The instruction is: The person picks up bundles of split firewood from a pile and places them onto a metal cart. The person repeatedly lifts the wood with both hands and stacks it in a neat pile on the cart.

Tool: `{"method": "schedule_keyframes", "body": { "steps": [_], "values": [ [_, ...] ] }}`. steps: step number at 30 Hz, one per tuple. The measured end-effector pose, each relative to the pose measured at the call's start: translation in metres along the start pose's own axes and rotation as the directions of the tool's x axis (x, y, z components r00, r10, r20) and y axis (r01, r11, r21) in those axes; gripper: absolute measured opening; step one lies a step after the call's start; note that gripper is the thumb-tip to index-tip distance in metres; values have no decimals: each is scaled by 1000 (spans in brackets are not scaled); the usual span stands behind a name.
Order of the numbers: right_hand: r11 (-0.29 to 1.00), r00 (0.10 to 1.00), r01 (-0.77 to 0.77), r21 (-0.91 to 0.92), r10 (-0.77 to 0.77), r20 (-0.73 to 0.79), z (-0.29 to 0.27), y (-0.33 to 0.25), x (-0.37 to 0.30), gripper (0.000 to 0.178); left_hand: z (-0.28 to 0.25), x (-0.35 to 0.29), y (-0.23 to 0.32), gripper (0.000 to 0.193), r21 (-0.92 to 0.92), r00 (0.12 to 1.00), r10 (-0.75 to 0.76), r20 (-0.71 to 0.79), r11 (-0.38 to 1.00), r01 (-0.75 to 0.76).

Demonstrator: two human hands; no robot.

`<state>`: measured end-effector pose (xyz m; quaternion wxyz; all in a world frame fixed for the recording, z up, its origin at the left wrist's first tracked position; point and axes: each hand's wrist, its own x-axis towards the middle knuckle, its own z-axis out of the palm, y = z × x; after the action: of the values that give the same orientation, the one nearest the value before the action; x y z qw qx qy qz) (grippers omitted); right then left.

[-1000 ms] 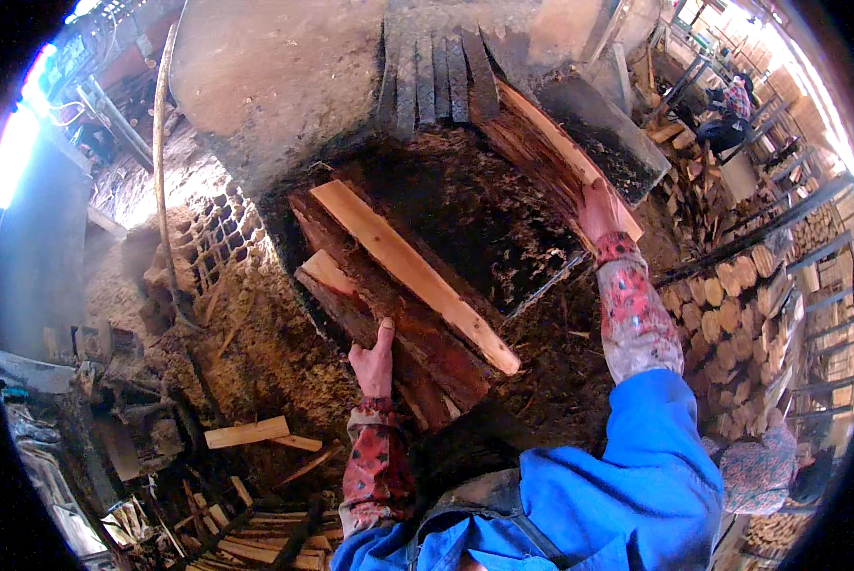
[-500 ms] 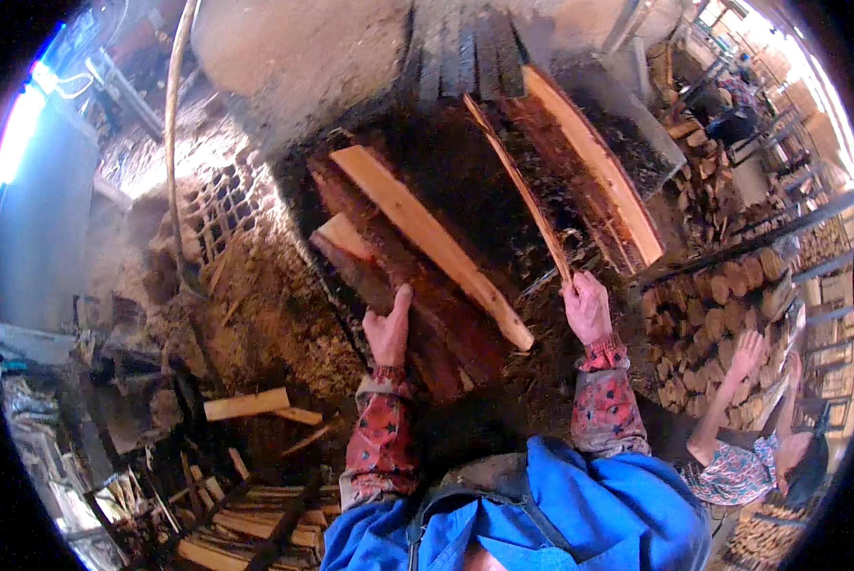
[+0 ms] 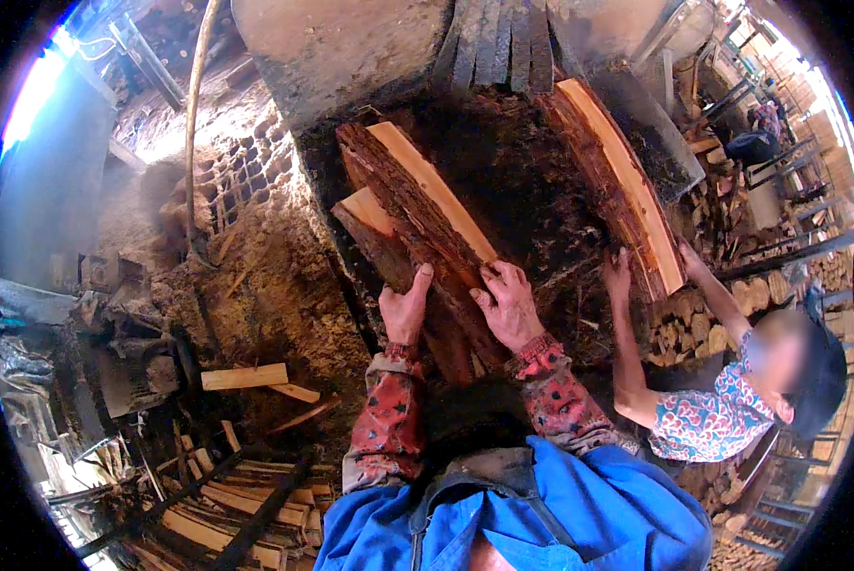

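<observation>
A long bark-covered wood slab [image 3: 427, 205] with a pale cut face lies slanted on a dark work surface [image 3: 531, 181]. My left hand [image 3: 405, 306] rests on the near end of a lower slab [image 3: 374, 233] beside it, thumb up. My right hand [image 3: 509, 305] lies flat on the bark slab's near end, fingers spread. To the right, a co-worker in a patterned shirt [image 3: 712, 419] has both hands on another bark slab [image 3: 617, 181] with an orange cut edge.
Stacked cut logs [image 3: 693, 324] sit at the right. Loose pale planks [image 3: 246, 378] lie on the sawdust-covered ground at left, with a pile of slats [image 3: 227, 495] at lower left. A curved hose [image 3: 194, 124] hangs at upper left.
My right hand came left from a thin strip onto the bark slab's near end. My left hand slid right. The co-worker has reached in and taken the right-hand slab.
</observation>
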<state>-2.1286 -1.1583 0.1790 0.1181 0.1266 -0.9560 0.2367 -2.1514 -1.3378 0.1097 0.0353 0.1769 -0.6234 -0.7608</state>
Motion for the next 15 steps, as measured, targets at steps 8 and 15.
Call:
{"method": "schedule_keyframes", "body": {
  "steps": [8,15],
  "values": [
    [998,999,21,59,-19,-28,4,1,-3,36,-4,-4,7,46,-6,998,47,-37,999,-47],
    [997,999,14,72,-11,-38,5,3,-8,37,5,-26,50,55,108,991,-73,-112,990,85]
  ]
}}
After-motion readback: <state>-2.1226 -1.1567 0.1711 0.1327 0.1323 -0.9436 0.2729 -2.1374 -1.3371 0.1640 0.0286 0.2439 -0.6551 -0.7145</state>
